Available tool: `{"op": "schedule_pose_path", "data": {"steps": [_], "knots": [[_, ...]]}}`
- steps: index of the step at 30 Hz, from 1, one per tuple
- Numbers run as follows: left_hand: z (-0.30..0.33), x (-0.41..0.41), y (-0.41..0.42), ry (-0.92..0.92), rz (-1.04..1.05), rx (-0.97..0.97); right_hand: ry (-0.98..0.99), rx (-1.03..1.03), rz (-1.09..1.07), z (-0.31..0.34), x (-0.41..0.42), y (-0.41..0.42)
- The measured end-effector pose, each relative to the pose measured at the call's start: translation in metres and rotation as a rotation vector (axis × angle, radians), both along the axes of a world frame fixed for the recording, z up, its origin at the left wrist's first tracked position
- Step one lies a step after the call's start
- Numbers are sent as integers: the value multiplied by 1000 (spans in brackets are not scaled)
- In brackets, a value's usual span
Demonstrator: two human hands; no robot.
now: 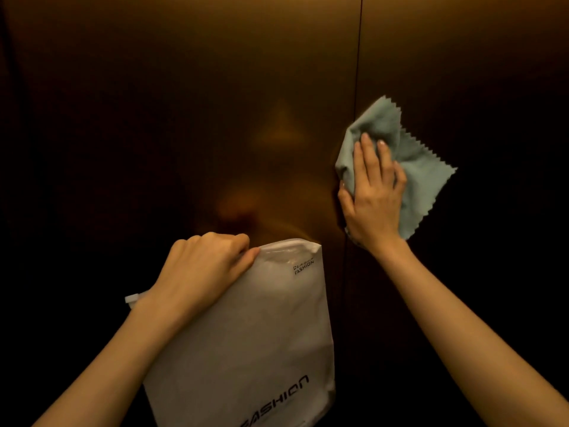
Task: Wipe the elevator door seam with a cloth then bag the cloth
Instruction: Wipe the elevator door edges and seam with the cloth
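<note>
Meanwhile, left hand (205, 264) grips bag (255, 334) (cloth (421, 177) covers seam (357, 72)).

Readable text is only on the frosted white plastic zip bag (246, 334) my left hand (204, 263) grips by its top edge. Big black "FASHION" near the bottom. Small "FASHION" at the top right corner; the line above it is too small to read.
</note>
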State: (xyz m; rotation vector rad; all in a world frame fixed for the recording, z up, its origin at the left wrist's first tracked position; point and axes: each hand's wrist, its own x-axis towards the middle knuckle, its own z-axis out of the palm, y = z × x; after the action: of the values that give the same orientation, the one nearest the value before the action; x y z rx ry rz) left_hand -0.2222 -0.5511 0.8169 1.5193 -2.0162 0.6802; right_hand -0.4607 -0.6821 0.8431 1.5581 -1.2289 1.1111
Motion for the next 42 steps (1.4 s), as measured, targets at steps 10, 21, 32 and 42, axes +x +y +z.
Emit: {"op": "schedule_pose_path", "data": {"steps": [10,21,32,42], "knots": [[56,-2,-7,-75,-44,-136,6,-34,19,109,-5,-3],[70,-6,-4,-114,-97,-125,124,-148,32,124,-15,-6],[89,-1,-9,-143,-84,-177,25,-121,85,143,0,-1],[198,9,-21,-186,-129,-275,-67,-33,99,263,19,0]]}}
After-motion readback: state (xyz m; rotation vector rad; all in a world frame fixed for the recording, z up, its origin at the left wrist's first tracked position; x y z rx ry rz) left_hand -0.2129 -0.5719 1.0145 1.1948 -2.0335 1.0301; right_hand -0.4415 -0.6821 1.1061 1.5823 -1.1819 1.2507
